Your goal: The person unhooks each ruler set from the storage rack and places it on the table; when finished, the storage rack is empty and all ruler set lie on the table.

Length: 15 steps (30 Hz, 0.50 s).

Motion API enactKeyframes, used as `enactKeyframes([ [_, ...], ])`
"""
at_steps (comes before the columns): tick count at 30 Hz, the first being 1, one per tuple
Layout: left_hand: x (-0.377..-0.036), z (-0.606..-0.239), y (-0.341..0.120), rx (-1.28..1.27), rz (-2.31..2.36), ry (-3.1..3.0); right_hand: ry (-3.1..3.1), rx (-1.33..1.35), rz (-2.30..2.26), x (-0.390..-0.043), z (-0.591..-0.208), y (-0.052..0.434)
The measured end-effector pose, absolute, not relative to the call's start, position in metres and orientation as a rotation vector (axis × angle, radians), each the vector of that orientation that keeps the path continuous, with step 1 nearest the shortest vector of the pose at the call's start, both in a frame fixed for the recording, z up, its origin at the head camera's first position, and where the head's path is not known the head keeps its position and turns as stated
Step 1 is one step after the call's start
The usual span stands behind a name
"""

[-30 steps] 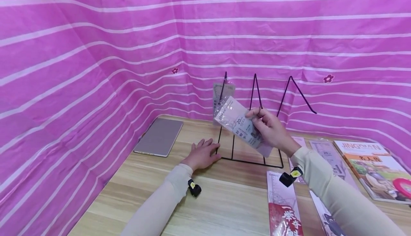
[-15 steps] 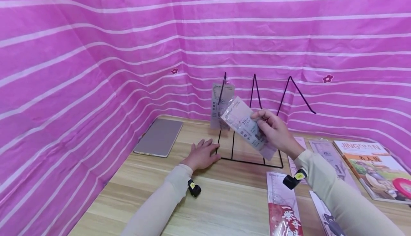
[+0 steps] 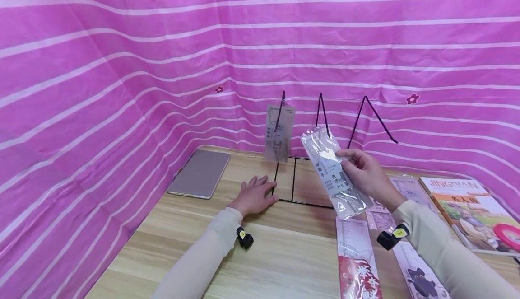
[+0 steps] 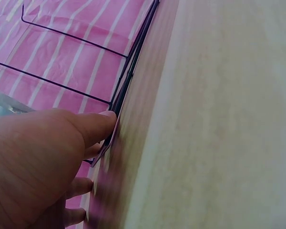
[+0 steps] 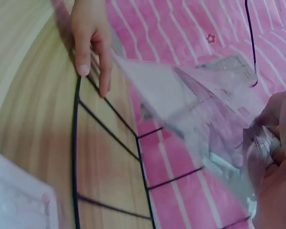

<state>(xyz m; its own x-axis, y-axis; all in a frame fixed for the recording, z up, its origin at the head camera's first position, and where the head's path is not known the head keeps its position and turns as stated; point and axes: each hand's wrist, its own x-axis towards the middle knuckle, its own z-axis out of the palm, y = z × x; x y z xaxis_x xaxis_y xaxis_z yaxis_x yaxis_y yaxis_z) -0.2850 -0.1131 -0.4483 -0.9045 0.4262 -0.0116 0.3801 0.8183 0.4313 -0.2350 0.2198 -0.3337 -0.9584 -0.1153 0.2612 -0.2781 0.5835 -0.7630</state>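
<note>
My right hand [image 3: 364,172] pinches the edge of a ruler set in a clear plastic sleeve [image 3: 335,177]. The sleeve hangs tilted at the middle prong of a black wire display rack [image 3: 292,179], its top overlapping the prong's tip in the head view. In the right wrist view, crumpled film [image 5: 219,124] spreads out from the fingers. Another ruler set [image 3: 280,132] hangs on the left prong. My left hand [image 3: 254,196] lies with its fingers spread at the rack's front left corner. Its thumb [image 4: 97,126] presses on the base wire in the left wrist view.
A grey notebook [image 3: 200,174] lies at the left back of the wooden table. On the right are several packaged ruler sets, one with a red lower part [image 3: 359,263], and a magazine [image 3: 467,208] bearing a red ring [image 3: 508,238]. Pink striped cloth [image 3: 162,64] stands behind.
My right hand has moved right and slightly down, carrying the ruler set from before the left prong to the middle one. The sleeve now hangs more upright. My left hand stays put.
</note>
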Motion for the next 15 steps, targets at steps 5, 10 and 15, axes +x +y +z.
enactKeyframes([
  [5,-0.286,-0.449,-0.113,0.641,0.637,2.885,-2.697,0.261,1.169,-0.219,-0.339,0.237],
  [10,-0.287,-0.447,-0.113,0.638,0.635,2.883,-2.745,0.231,1.078,-0.202,-0.338,0.247],
  [15,-0.287,-0.447,-0.114,0.634,0.63,2.885,-2.784,0.261,1.054,-0.189,-0.339,0.249],
])
